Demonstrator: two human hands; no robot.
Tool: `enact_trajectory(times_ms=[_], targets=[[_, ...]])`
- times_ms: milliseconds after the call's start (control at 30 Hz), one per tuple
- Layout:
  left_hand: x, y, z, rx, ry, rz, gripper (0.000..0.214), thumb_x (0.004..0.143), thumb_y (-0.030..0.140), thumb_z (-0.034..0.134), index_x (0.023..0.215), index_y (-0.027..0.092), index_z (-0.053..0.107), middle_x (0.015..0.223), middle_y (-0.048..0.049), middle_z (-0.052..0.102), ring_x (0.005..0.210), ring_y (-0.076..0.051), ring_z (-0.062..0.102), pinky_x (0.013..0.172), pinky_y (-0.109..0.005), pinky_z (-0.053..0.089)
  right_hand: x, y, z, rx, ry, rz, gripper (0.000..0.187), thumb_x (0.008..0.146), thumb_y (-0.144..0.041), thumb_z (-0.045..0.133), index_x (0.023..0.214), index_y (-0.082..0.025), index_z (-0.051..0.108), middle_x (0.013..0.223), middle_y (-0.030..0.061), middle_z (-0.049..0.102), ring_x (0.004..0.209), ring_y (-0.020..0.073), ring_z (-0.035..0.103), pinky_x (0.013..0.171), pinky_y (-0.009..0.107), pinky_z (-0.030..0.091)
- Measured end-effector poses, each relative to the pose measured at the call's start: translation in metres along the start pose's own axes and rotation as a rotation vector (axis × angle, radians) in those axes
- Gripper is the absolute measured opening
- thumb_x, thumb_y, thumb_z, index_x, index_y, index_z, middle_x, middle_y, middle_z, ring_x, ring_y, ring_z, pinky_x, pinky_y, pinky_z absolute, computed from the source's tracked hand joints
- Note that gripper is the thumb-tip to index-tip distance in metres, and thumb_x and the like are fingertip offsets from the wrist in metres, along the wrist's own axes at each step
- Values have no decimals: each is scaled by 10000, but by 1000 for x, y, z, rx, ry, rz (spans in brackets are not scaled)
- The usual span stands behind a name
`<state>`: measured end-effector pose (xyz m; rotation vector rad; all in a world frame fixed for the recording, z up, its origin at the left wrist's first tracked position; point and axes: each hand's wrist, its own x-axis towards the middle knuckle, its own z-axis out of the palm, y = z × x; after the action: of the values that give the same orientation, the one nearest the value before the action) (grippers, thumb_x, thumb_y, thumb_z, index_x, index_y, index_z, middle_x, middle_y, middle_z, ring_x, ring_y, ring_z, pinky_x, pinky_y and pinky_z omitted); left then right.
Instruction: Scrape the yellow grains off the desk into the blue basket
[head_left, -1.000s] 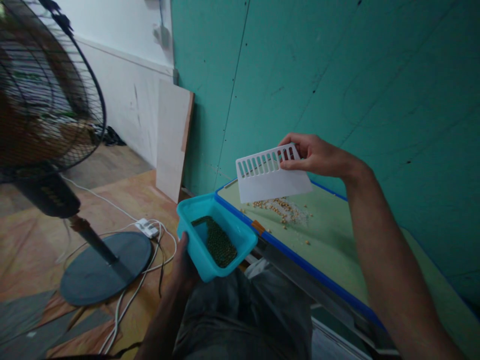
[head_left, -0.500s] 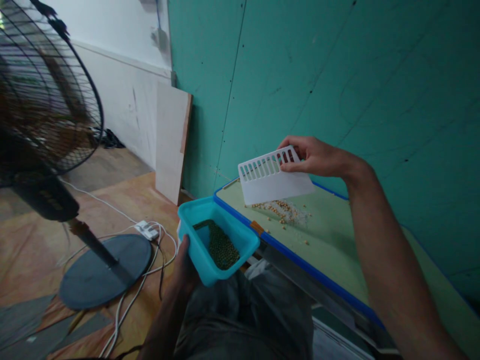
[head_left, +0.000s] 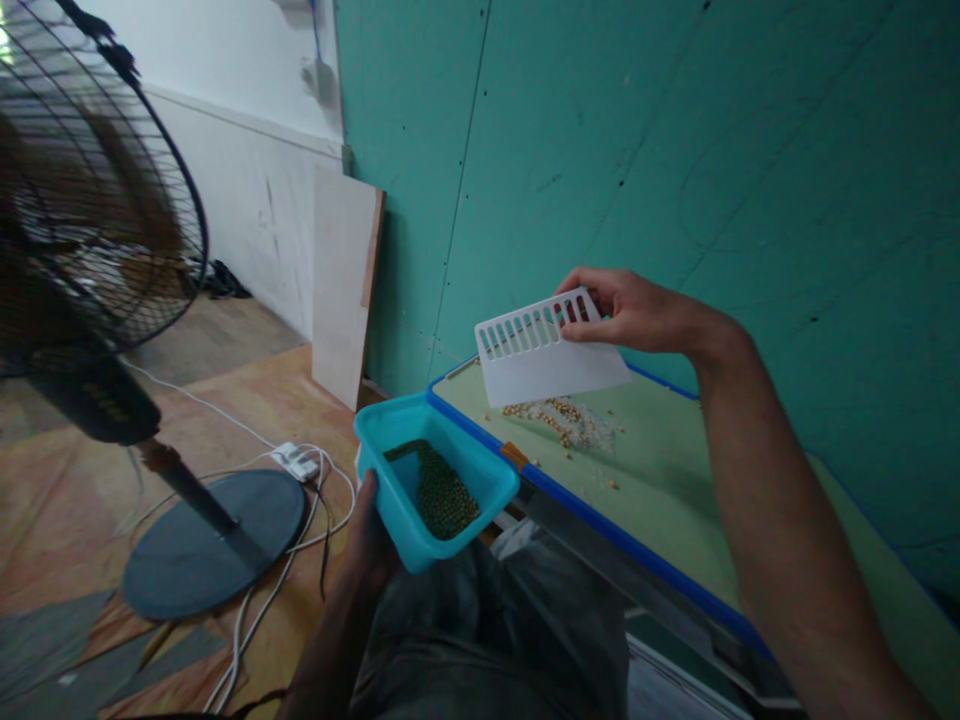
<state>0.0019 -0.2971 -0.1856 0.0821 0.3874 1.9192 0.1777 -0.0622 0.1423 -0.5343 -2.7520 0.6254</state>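
Note:
My left hand [head_left: 373, 535] grips the near left side of a turquoise plastic tub [head_left: 405, 520], which is tilted beside the table's left corner. Small dark green beans, with some tan ones among them, lie in the tub [head_left: 442, 490]. My right hand [head_left: 611, 312] pinches a white plastic scraper [head_left: 551, 375] by its slotted edge, thumb in front and fingers behind. The scraper is tilted over the tabletop, its plain edge low above a pile of tan beans and white grains [head_left: 574, 425]. Whether that edge touches the table I cannot tell.
The pale green table [head_left: 660, 500] has a blue rim and stands against a green wall [head_left: 600, 150]. On the left are a standing fan [head_left: 210, 540], a white power strip [head_left: 295, 461] with cords on the floor, and a leaning white board [head_left: 343, 285].
The scraper and both hands are almost where they were; the scraper has shifted very slightly upward. The tub and the pile on the table look the same.

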Motion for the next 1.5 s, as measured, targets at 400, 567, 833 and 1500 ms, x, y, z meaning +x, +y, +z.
enact_trajectory(times_ms=[400,567,833,1500], targets=[[7,0,-23,-22,-40,-64,586,1017,617,616,1420,205,721,1337,-126,801,1417,-355,631,1295,-536,351,-7,-15,-1,118,-10,3,429,740,-443,892,1055,-236,686,932,31,766,822,219,707,626,299,551],[6,0,-20,-15,-42,-44,598,1016,591,628,1446,182,699,1383,-160,773,1461,-384,583,1283,-558,367,-6,-6,-6,9,26,9,408,712,-456,906,1007,-255,707,912,41,746,814,245,687,598,322,527],[3,-2,-2,-18,-176,-89,753,1009,602,612,1647,222,486,1552,-187,651,1463,-443,566,1243,-662,384,-3,4,-8,-89,35,-5,364,737,-457,883,996,-263,716,896,51,738,812,254,675,570,321,509],[8,-3,-17,8,-90,-81,698,1003,596,622,1581,207,574,1465,-163,725,1413,-407,627,1237,-588,429,-1,12,-9,-98,34,8,365,731,-434,889,1000,-263,712,890,48,731,853,269,680,607,334,528]])
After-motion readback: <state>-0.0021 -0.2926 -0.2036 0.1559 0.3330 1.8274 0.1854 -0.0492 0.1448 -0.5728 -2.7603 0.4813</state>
